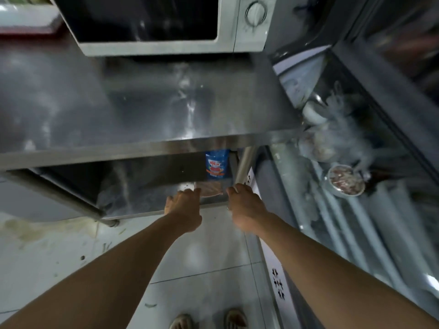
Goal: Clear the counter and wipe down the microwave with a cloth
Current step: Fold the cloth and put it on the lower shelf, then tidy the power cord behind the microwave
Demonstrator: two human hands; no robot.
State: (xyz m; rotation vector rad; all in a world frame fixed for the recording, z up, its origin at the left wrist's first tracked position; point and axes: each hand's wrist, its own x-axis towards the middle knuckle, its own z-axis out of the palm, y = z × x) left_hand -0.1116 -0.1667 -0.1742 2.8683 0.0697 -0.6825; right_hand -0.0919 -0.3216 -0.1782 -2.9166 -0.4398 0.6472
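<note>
A white microwave with a dark door and a round dial stands at the back of the steel counter. Both arms reach down below the counter's front edge to the lower shelf. A pinkish, flat packet lies on that shelf between my left hand and my right hand. The fingertips of each hand are at its sides, and the blur hides how they hold it. Behind the packet stands a blue pouch with a red picture.
A glass-fronted display case runs along the right, holding bowls and a metal tin of food. The table's steel leg rises just beside my right hand. Tiled floor and my sandalled feet are below. The whole frame is motion-blurred.
</note>
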